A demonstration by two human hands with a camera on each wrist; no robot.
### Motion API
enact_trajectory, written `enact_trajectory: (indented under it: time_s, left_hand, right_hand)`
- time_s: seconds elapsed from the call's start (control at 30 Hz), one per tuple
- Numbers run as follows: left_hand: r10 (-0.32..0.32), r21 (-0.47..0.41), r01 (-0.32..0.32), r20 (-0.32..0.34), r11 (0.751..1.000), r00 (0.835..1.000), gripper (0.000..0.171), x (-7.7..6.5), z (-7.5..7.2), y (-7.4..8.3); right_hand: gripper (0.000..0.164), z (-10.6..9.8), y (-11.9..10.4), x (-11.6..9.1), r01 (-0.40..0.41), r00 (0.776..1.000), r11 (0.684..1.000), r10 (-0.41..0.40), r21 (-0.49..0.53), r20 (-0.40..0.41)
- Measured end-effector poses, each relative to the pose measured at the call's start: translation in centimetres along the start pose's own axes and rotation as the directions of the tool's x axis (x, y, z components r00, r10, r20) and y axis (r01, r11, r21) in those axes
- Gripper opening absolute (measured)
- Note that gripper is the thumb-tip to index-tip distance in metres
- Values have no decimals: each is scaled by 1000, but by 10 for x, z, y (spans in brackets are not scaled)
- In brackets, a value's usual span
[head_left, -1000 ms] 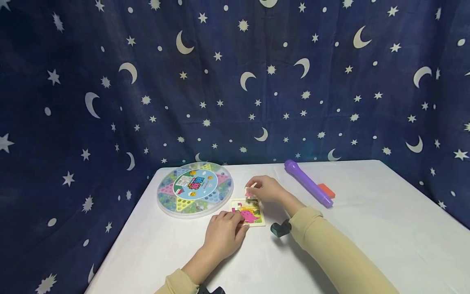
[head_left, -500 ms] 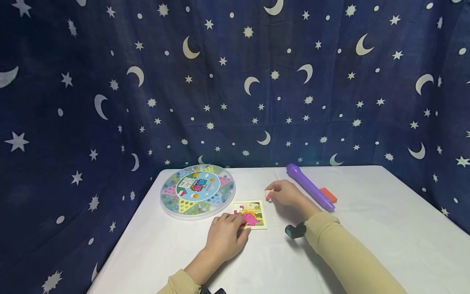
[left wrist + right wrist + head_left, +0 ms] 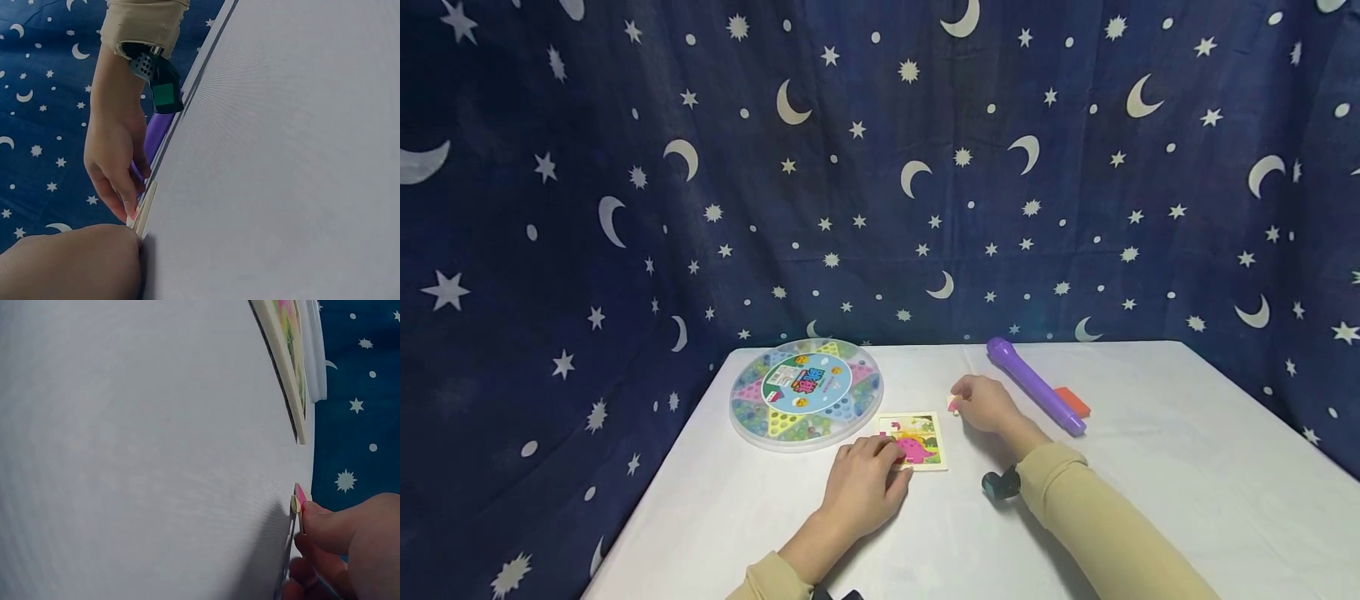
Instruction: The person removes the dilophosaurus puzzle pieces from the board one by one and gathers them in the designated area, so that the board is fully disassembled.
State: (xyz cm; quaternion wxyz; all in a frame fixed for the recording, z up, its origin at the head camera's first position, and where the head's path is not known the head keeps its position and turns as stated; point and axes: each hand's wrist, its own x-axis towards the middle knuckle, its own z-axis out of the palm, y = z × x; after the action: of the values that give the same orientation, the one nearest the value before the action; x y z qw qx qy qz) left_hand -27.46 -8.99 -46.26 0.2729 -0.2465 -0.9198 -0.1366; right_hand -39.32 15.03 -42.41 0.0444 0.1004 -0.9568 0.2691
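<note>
A small jigsaw puzzle (image 3: 928,446) with a pink dinosaur in a pale frame lies on the white table. My left hand (image 3: 863,487) holds its near left corner, bent fingers over the picture and thumb along the front edge; this hand hides part of the board. To the right of the puzzle, my right hand (image 3: 988,406) pinches a small pink-and-white puzzle piece (image 3: 953,404) between thumb and fingers. From the right wrist, the piece (image 3: 300,494) appears on edge close to the tabletop, apart from the frame (image 3: 284,369).
A round, clear Chinese checkers box (image 3: 805,396) sits left of and behind the puzzle. A purple microphone-shaped toy (image 3: 1036,386) lies beyond my right hand, beside an orange block (image 3: 1072,402). A dark blue curtain (image 3: 880,192) with moons and stars hangs behind the table.
My right hand has moved right, off the puzzle's upper edge, carrying the piece to beside the board and lower. My left hand has stayed on the puzzle. The head view has shifted slightly.
</note>
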Motion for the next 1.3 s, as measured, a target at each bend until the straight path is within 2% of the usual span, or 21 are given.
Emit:
enact_trajectory:
  time_s: [0.2,0.37,0.63,0.83,1.07,1.3]
  left_hand:
    - [6,0,-6,5,1000,1000,22,1,0,0]
    - [6,5,-6,19,1000,1000,23,1,0,2]
    - [6,9,-7,26,1000,1000,22,2,-2,3]
    - [-3,52,-1,77,999,997,30,3,-2,3]
    - [-14,89,2,138,996,990,44,2,-3,2]
    - [-13,98,-5,174,995,985,46,0,-4,2]
  right_hand:
    - [17,0,0,-2,13,1000,999,-13,-34,-3]
    - [16,-2,-3,-4,34,999,999,-34,-21,4]
    - [15,2,-25,-5,84,996,996,-84,-8,37]
    - [14,8,-44,-7,92,992,996,-92,4,82]
    - [14,17,-63,-10,243,959,970,-241,3,153]
    - [17,22,-73,-13,250,947,968,-239,-26,214]
